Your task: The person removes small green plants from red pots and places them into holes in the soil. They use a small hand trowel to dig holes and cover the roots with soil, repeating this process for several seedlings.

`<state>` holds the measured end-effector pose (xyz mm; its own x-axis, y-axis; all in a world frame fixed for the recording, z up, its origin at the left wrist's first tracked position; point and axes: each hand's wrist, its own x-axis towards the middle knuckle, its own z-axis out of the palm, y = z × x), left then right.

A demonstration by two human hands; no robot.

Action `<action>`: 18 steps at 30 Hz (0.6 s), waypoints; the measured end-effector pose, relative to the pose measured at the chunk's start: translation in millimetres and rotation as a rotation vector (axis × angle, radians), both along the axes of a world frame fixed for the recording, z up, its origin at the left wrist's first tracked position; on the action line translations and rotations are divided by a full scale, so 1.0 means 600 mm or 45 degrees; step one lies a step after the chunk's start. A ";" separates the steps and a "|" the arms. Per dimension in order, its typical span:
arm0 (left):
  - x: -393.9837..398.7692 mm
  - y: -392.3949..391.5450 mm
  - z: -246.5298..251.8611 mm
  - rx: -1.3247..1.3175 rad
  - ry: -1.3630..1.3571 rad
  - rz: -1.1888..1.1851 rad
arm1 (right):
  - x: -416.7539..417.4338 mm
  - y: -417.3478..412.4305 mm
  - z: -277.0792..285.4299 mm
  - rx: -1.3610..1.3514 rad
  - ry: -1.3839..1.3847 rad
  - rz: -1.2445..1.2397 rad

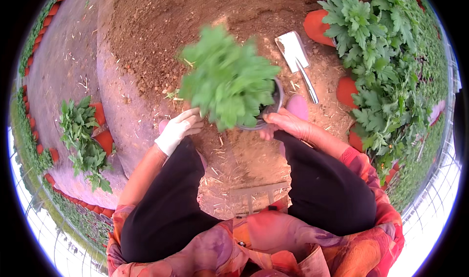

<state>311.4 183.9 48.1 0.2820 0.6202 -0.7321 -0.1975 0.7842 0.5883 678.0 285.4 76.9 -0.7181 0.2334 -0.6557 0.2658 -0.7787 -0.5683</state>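
Observation:
A leafy green potted plant (231,79), slightly blurred, stands between my knees and leans to the left over the soil. Its dark plastic pot (279,97) shows at the right under the leaves. My right hand (282,123), bare, grips the pot's near right rim with the thumb on top. At the plant's lower left is my left hand (181,126) in a white glove, fingers bent; leaves hide its fingertips in part, and whether it holds anything cannot be seen. Beyond the pot on the right, a metal hand shovel (295,53) lies on the ground.
A heap of loose brown soil (154,31) rises ahead. Leafy plants in orange pots (318,27) crowd the right side. More plants in orange pots (105,141) lie tipped on ground sheeting (69,46) at left. Straw bits litter the ground by my feet.

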 end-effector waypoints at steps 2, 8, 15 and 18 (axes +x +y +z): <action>-0.017 -0.020 -0.044 0.355 -0.108 -0.137 | -0.003 -0.012 -0.034 0.407 -0.085 0.135; -0.019 -0.028 -0.121 0.090 -0.790 -0.041 | 0.007 -0.013 -0.052 0.696 -0.362 0.203; 0.073 -0.002 -0.081 -0.137 -0.646 0.013 | 0.059 0.001 -0.059 0.885 -0.296 0.384; 0.059 0.005 -0.080 0.369 -0.286 -0.372 | 0.070 0.042 0.000 1.090 -0.496 0.254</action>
